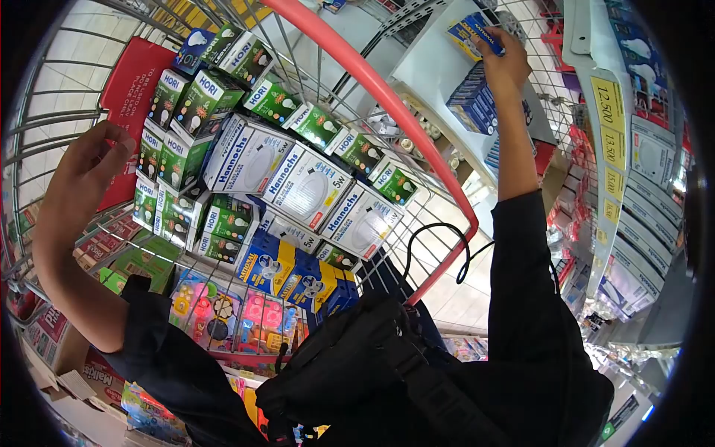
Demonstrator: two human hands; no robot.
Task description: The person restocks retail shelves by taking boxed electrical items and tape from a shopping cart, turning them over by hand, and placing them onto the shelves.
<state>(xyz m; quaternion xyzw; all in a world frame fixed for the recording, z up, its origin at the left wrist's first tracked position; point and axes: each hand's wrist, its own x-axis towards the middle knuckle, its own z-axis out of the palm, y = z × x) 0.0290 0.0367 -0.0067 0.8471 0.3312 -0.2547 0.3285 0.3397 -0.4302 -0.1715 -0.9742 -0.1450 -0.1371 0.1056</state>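
Note:
My right hand (506,63) grips a blue and yellow National box (468,37) above a white shelf (432,78). Below it, on that shelf, stands a row of blue boxes (473,100). My left hand (89,167) hovers by the cart's red panel (138,89), fingers loosely curled and nothing visible in them. Inside the shopping cart lie several green and white Hori bulb boxes (205,100), white Hannochs lamp boxes (309,186) with round lamps printed on them, and blue and yellow National boxes (287,272) at the near end.
The cart's red handle bar (380,82) curves between my arms. A black bag (357,357) hangs at my front, and a black cord (439,231) loops near the handle. Shelves with yellow price labels (607,104) stand right. Colourful toy packs (216,305) show below the cart wires.

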